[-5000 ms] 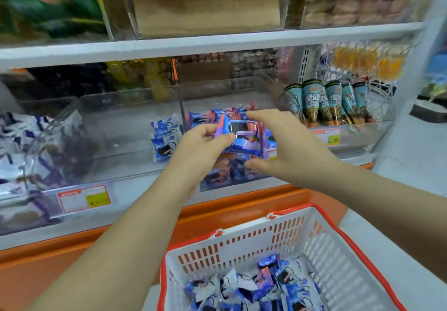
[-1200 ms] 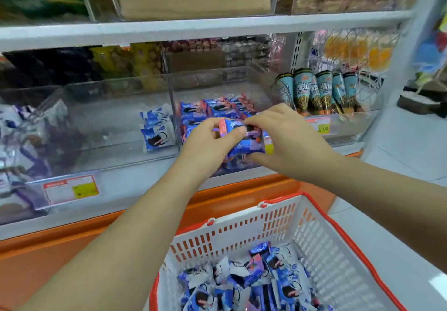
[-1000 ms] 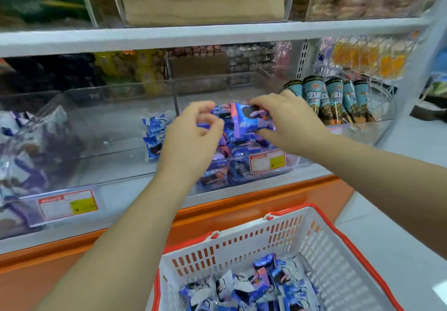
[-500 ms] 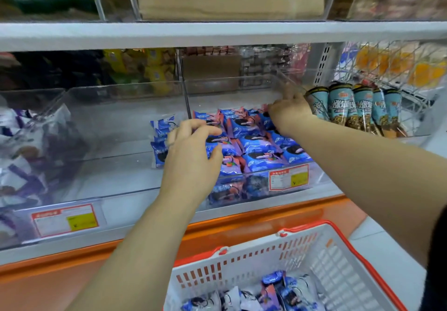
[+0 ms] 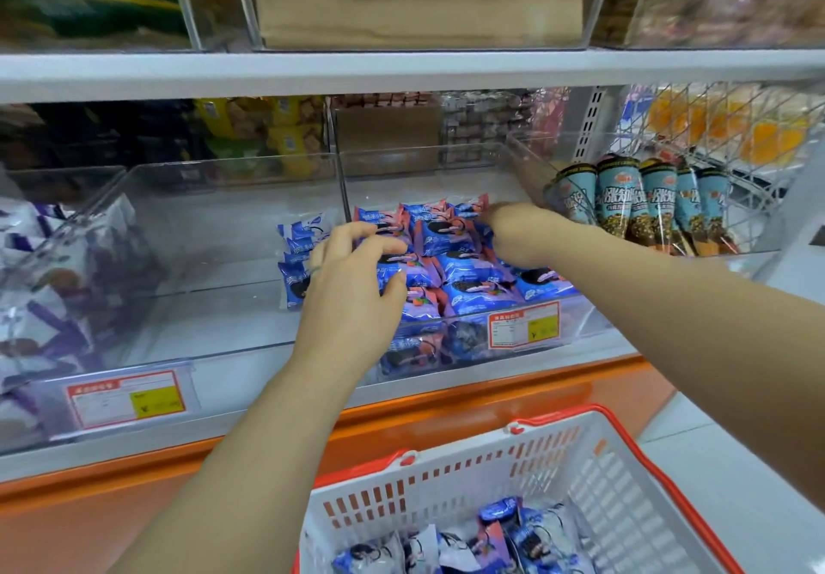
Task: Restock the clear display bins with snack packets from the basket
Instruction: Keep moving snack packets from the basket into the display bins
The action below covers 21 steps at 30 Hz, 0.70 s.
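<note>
**Snack packets lie in rows in the middle clear bin**

Glossy blue-and-pink pillow wrappers with crimped ends overlap inside the rigid transparent bin on the white shelf. Left hand is over the near-left rows, fingers spread and loosely bent, gripping nothing. Right hand reaches the far-right row. Its fingers are hidden, so I cannot tell whether it holds a packet. Nearest, a white plastic basket with slotted walls and a red rim holds loose packets. Teal cone-shaped wrappers stand right of the bin. A red-bordered price label sits on its front wall.
</note>
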Tool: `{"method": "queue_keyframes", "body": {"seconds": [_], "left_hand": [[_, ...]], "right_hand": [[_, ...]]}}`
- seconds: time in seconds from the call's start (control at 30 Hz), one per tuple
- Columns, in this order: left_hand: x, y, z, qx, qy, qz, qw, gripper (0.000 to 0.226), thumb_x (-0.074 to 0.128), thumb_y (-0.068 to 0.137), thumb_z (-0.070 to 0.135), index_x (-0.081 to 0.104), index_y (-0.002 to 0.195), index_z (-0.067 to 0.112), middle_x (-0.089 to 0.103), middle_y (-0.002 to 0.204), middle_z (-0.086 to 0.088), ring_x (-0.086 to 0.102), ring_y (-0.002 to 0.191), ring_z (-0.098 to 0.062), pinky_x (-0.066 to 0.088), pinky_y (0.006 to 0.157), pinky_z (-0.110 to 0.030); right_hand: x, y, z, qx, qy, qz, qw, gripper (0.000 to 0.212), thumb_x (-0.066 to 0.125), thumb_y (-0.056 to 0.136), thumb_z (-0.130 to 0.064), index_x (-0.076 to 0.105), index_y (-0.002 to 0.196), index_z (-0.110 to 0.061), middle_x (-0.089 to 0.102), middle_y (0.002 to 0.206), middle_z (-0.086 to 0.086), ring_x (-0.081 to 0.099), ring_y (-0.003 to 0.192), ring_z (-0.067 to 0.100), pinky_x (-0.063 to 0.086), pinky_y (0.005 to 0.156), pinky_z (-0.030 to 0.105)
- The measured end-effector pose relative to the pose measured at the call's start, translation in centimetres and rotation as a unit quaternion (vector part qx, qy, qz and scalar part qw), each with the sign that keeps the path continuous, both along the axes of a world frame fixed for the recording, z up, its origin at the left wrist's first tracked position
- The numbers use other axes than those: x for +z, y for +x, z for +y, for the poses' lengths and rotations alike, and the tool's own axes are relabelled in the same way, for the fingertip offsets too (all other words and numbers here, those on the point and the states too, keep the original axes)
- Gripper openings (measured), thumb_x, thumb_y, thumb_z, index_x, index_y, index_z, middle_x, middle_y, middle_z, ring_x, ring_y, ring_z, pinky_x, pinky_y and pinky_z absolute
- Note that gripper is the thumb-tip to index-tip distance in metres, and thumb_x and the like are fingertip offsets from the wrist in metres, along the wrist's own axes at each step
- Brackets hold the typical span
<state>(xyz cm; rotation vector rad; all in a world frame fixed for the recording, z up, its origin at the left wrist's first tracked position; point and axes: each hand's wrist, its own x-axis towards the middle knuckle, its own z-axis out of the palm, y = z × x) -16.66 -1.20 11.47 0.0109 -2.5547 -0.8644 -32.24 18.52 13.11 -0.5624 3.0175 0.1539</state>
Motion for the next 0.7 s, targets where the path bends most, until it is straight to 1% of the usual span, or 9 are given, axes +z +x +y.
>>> {"method": "queue_keyframes", "body": {"seconds": [0.1, 0.17, 0.23, 0.3, 0.4, 0.47, 0.57, 0.63, 0.7], "left_hand": [[0.0, 0.6, 0.2, -0.006, -0.017, 0.017, 1.000, 0.026, 0.062, 0.093, 0.019, 0.065, 0.117, 0.028, 0.045, 0.137, 0.005, 0.032, 0.134, -0.020, 0.034, 0.109, -0.036], [-0.1, 1.2, 0.4, -0.026, -0.040, 0.060, 0.997, 0.024, 0.063, 0.090, 0.014, 0.068, 0.111, 0.026, 0.050, 0.131, 0.002, 0.038, 0.131, -0.023, 0.037, 0.108, -0.044], [-0.2, 2.2, 0.8, -0.062, -0.066, 0.097, 0.991, 0.022, 0.061, 0.090, 0.013, 0.069, 0.107, 0.024, 0.054, 0.125, 0.001, 0.046, 0.123, -0.025, 0.040, 0.104, -0.049], [-0.3, 3.4, 1.7, -0.123, -0.103, 0.122, 0.980, 0.021, 0.056, 0.090, 0.016, 0.069, 0.105, 0.022, 0.060, 0.117, 0.002, 0.056, 0.112, -0.024, 0.045, 0.097, -0.049], [-1.0, 5.7, 3.1, -0.217, -0.174, 0.112, 0.954, 0.021, 0.054, 0.087, 0.017, 0.069, 0.101, 0.021, 0.067, 0.102, 0.003, 0.064, 0.096, -0.023, 0.050, 0.085, -0.042], [-2.2, 7.2, 4.0, -0.254, -0.196, 0.063, 0.945, 0.022, 0.052, 0.090, 0.021, 0.068, 0.104, 0.022, 0.067, 0.103, 0.003, 0.064, 0.095, -0.023, 0.051, 0.082, -0.041], [-5.3, 9.0, 5.5, -0.288, -0.249, -0.090, 0.920, 0.024, 0.050, 0.097, 0.030, 0.063, 0.118, 0.028, 0.063, 0.119, 0.006, 0.060, 0.106, -0.020, 0.051, 0.087, -0.042], [-8.4, 10.0, 6.4, -0.296, -0.310, -0.220, 0.877, 0.030, 0.050, 0.099, 0.033, 0.057, 0.128, 0.030, 0.057, 0.131, 0.006, 0.057, 0.113, -0.021, 0.050, 0.090, -0.042], [-12.3, 11.1, 6.7, -0.311, -0.346, -0.329, 0.822, 0.033, 0.049, 0.100, 0.029, 0.053, 0.133, 0.028, 0.054, 0.136, 0.002, 0.057, 0.112, -0.024, 0.050, 0.091, -0.042]], "right_hand": [[0.5, 4.0, 0.6, 0.030, -0.085, 0.077, 0.993, 0.038, 0.042, 0.093, -0.017, 0.057, 0.127, -0.016, 0.059, 0.125, 0.016, 0.057, 0.109, 0.037, 0.052, 0.089, 0.048], [0.2, 8.3, 1.2, 0.068, -0.136, 0.123, 0.981, 0.038, 0.046, 0.095, -0.017, 0.059, 0.131, -0.020, 0.059, 0.130, 0.009, 0.055, 0.117, 0.033, 0.049, 0.094, 0.048], [-0.8, 13.1, 2.1, 0.127, -0.199, 0.174, 0.956, 0.032, 0.055, 0.092, -0.017, 0.066, 0.122, -0.018, 0.067, 0.119, 0.006, 0.059, 0.110, 0.031, 0.050, 0.090, 0.045], [-2.4, 17.2, 3.3, 0.166, -0.249, 0.177, 0.938, 0.027, 0.059, 0.087, -0.019, 0.071, 0.111, -0.018, 0.072, 0.104, 0.001, 0.064, 0.097, 0.026, 0.053, 0.081, 0.039], [-6.1, 21.5, 5.4, 0.178, -0.246, 0.115, 0.946, 0.022, 0.059, 0.086, -0.026, 0.070, 0.106, -0.025, 0.071, 0.100, -0.008, 0.063, 0.092, 0.016, 0.050, 0.078, 0.031], [-9.1, 23.5, 6.6, 0.171, -0.231, 0.050, 0.956, 0.021, 0.059, 0.088, -0.025, 0.070, 0.105, -0.027, 0.071, 0.101, -0.010, 0.064, 0.090, 0.014, 0.050, 0.077, 0.030], [-14.2, 25.1, 8.1, 0.137, -0.168, -0.073, 0.973, 0.022, 0.056, 0.093, -0.027, 0.069, 0.111, -0.027, 0.070, 0.111, -0.007, 0.064, 0.099, 0.015, 0.053, 0.085, 0.035], [-17.4, 25.5, 8.9, 0.114, -0.113, -0.140, 0.977, 0.025, 0.050, 0.096, -0.028, 0.066, 0.116, -0.028, 0.068, 0.113, -0.006, 0.063, 0.101, 0.017, 0.052, 0.086, 0.036], [-20.1, 25.8, 9.5, 0.087, -0.078, -0.207, 0.971, 0.029, 0.045, 0.099, -0.027, 0.063, 0.122, -0.028, 0.067, 0.118, -0.004, 0.062, 0.100, 0.018, 0.051, 0.085, 0.035]]}}
